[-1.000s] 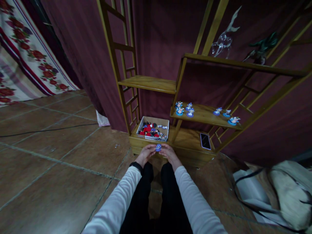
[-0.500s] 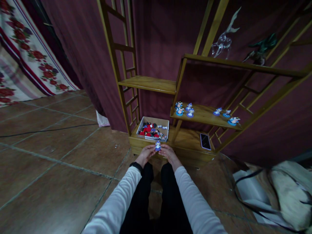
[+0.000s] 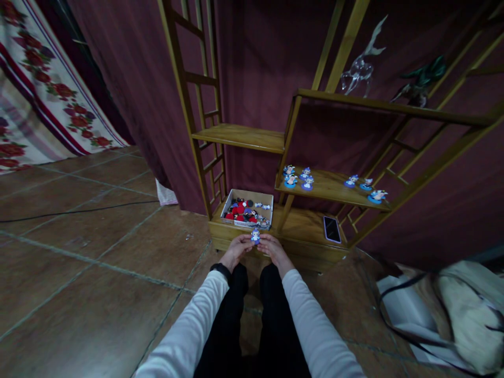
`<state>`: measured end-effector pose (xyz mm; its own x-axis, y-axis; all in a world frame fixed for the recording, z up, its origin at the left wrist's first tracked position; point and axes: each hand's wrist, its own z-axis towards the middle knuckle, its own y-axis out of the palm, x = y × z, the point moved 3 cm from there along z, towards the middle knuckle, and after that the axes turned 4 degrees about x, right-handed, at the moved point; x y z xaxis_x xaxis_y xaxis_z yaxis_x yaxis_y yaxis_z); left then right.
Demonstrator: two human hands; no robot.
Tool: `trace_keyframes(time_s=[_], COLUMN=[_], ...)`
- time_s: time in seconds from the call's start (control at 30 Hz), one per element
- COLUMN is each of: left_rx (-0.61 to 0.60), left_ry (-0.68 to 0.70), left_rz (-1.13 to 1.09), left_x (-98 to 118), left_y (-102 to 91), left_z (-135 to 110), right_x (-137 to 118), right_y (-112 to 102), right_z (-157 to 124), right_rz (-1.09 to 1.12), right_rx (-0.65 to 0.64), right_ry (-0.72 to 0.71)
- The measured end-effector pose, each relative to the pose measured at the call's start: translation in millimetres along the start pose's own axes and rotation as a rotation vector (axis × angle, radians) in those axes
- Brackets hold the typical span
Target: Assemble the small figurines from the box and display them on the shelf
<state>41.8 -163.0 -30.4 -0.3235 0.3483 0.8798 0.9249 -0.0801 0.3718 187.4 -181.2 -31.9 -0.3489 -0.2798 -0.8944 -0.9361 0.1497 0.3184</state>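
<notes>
A small purple-and-white figurine (image 3: 255, 236) on a round purple base is pinched upright between my two hands. My left hand (image 3: 238, 249) grips its left side with the fingertips, and a dark band circles that wrist. On the figurine's right side, my right hand (image 3: 274, 249) is closed on it too. Just beyond them, a cardboard box (image 3: 271, 212) on the bottom shelf contains red, black and purple pieces with several small white figurines. More figurines (image 3: 308, 182) stand in two groups on the middle shelf (image 3: 331, 187).
A phone (image 3: 332, 229) lies on the bottom shelf at right. Higher up stand a clear glass deer (image 3: 359, 71) and a dark green ornament (image 3: 423, 79). The wooden upright (image 3: 290, 131) divides the rack. Pale bags (image 3: 464, 310) rest on the floor at right; a cable (image 3: 79, 210) crosses it at left.
Both hands keep hold of the figurine, which has shifted or tilted very slightly between the fingertips. Everything on the shelves stays as it was.
</notes>
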Motion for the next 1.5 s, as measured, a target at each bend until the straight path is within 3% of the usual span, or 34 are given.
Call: trace_keyframes(time_s=[0.17, 0.47, 0.77, 1.2, 1.37, 1.5], left_rx=[0.004, -0.076, -0.035, -0.066, -0.132, -0.109], left_ry=[0.099, 0.035, 0.085, 0.202, 0.199, 0.201], left_rz=[0.124, 0.060, 0.125, 0.231, 0.237, 0.243], left_x=[1.5, 1.5, 5.7, -1.3, -0.6, -0.2], left_y=[5.8, 7.6, 7.6, 13.7, 15.8, 14.2], left_z=[-3.1, -2.8, -4.7, 2.5, 1.7, 1.3], right_x=[-2.8, -3.4, -7.0, -6.8, -5.6, -6.0], right_y=[1.4, 0.9, 3.9, 5.0, 2.2, 1.3], right_z=[-3.6, -2.3, -5.6, -7.3, -5.3, -5.3], right_rz=[-0.013, -0.035, -0.040, 0.026, 0.038, 0.025], right_rx=[-0.024, -0.008, -0.012, -0.026, -0.026, -0.028], right_ry=[0.015, 0.033, 0.033, -0.053, -0.054, -0.037])
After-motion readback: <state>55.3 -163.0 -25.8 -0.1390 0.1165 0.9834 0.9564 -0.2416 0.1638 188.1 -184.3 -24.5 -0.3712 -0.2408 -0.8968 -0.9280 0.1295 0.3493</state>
